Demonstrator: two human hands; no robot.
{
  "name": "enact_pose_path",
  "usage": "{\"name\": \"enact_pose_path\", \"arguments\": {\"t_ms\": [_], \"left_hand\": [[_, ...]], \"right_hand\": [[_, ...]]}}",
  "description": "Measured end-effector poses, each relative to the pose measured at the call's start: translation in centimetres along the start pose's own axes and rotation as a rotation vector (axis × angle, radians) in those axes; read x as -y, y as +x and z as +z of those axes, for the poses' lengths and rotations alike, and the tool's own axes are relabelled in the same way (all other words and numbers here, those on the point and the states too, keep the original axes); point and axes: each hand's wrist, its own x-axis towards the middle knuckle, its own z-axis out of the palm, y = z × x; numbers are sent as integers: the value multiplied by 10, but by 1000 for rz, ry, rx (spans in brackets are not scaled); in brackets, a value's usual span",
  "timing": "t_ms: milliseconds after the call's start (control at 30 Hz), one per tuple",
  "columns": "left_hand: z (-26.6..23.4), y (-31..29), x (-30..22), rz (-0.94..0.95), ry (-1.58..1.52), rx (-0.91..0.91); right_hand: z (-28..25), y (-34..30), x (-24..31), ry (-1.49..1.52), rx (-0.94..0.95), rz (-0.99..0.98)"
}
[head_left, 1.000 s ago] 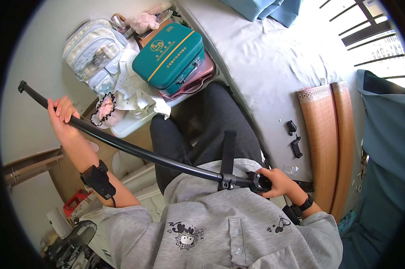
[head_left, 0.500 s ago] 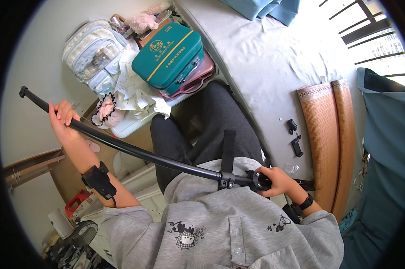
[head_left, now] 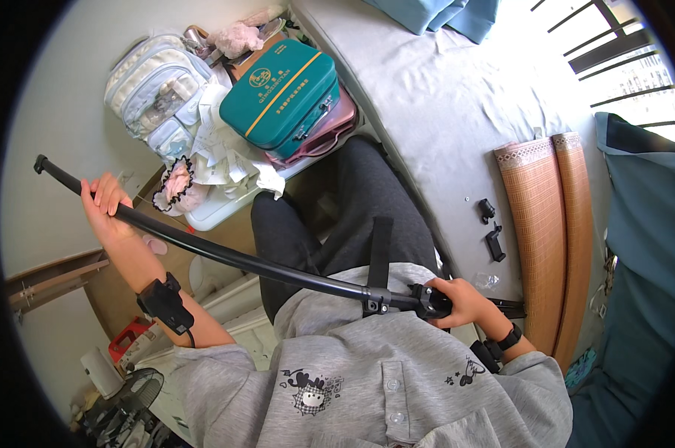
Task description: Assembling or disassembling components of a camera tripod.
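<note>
A long black pole (head_left: 233, 257) slants across my lap, its small hooked end up at the left. Near that end my left hand (head_left: 107, 205) is wrapped round it. At the pole's other end, my right hand (head_left: 457, 302) grips the black clamp joint (head_left: 425, 300). A second bracket (head_left: 376, 300) with a screw sits on the pole just left of the joint, and a flat black strip (head_left: 382, 243) sticks out from there. Thin black rods (head_left: 511, 308) show behind my right wrist. Each forearm wears a strapped black device.
On the grey bed (head_left: 419, 112) lie two small black phone-clamp-like parts (head_left: 494, 243), a crumpled clear bag (head_left: 487, 281) and rolled brown mats (head_left: 535, 239). Ahead stand a green case (head_left: 277, 93), a pale backpack (head_left: 158, 89) and papers. A fan (head_left: 139, 390) stands lower left.
The pole's left end has dipped slightly, and my left hand has lowered a little with it. My right hand keeps its grip in the same place.
</note>
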Motion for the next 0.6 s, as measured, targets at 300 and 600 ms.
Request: {"name": "enact_pose_path", "arguments": {"t_ms": [300, 600], "left_hand": [[-5, -2, 6, 31, 33, -80], [-1, -4, 4, 31, 75, -97]], "right_hand": [[1, -1, 0, -2, -21, 10], [2, 0, -2, -6, -14, 1]]}}
